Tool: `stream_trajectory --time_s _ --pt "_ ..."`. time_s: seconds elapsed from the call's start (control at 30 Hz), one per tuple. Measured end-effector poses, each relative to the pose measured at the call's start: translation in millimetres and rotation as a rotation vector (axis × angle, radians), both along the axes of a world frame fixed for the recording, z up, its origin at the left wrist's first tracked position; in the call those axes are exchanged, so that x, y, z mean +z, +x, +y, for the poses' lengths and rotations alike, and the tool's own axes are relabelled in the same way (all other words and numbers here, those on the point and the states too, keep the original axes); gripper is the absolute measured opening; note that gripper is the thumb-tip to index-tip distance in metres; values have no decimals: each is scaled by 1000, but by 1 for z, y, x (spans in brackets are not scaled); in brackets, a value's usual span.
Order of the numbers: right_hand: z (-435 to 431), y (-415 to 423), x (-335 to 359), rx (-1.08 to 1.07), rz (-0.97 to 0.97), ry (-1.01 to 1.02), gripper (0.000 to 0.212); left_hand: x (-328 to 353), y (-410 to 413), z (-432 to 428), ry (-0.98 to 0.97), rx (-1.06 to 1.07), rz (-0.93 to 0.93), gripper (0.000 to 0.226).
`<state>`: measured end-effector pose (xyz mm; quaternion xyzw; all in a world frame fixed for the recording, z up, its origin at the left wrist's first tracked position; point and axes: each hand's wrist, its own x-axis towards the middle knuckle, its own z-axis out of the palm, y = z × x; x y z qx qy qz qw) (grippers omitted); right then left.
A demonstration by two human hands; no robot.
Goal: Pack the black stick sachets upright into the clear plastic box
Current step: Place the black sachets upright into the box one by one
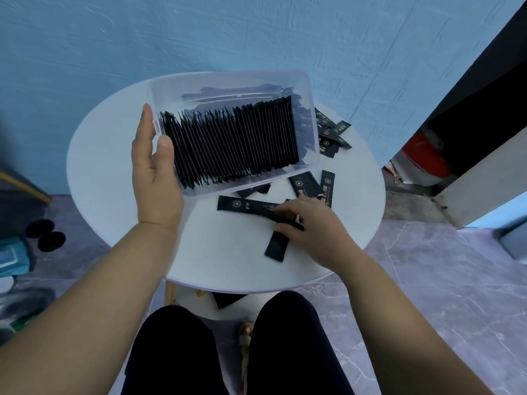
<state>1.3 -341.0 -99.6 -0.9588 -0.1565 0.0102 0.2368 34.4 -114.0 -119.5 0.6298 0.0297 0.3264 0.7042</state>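
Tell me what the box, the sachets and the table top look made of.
The box: clear, slightly frosted plastic; the sachets show through its walls. The sachets: thin matte black film with gold print, probably a laminate. The table top: smooth matte white, laminate or painted board; cannot tell which.

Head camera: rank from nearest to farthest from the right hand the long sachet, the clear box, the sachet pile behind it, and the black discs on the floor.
1. long sachet, pinched by the right hand itself.
2. clear box, just beyond, held by the left hand.
3. sachet pile, beyond the box's right end.
4. black discs, on the floor, far left.
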Motion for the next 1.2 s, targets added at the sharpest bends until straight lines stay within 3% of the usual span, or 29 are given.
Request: stream_trajectory --time_s 0.2,0.33,0.57,0.73,0.83,1.03,1.2 --pt "1 7 1 47 -152 -53 47 -2 2 0 -6 -12 3 38" --pt "13 14 4 112 -76 -192 63 -3 3 -1 7 -22 3 39" --pt "30 22 10 212 -5 -255 32 -2 2 0 60 -11 2 47" --pt "12 15 24 224 37 -91 24 -3 2 -1 51 -9 4 43" --pt "-7 5 30 181 128 -91 21 -2 2 -1 47 -12 2 42" --pt "-15 -9 23 131 268 -26 47 -1 1 -1 53 -11 11 44" --pt "-5 1 28 160 196 -241 57 -1 0 -2 60 -9 9 47"
